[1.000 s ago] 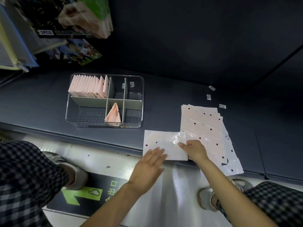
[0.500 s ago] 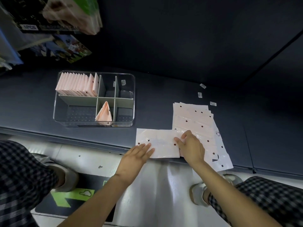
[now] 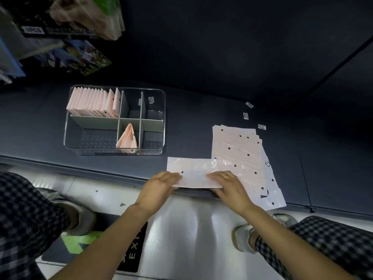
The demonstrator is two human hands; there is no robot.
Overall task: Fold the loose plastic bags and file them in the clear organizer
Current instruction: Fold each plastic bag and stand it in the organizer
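Note:
A loose pale pink plastic bag [image 3: 193, 171] with dark dots lies flat at the front edge of the dark shelf. My left hand [image 3: 159, 187] holds its near left edge and my right hand [image 3: 228, 185] holds its near right edge; the near edge is lifted slightly off the shelf lip. A stack of several more dotted bags [image 3: 238, 150] lies just right of it. The clear organizer [image 3: 163, 122] stands to the left, with a row of several folded bags [image 3: 92, 104] in its back left compartment and one folded triangle bag [image 3: 127, 140] in a front middle compartment.
Three small white labels [image 3: 245, 116] lie on the dark shelf [image 3: 191, 118] behind the bag stack. Packaged goods [image 3: 76, 23] hang at the upper left. Below the shelf edge are the floor, a green EXIT marking [image 3: 133, 251] and my shoes.
My left hand moved forward onto the bag's left edge. My right hand shifted from the bag's middle to its near right edge, and the near edge has lifted.

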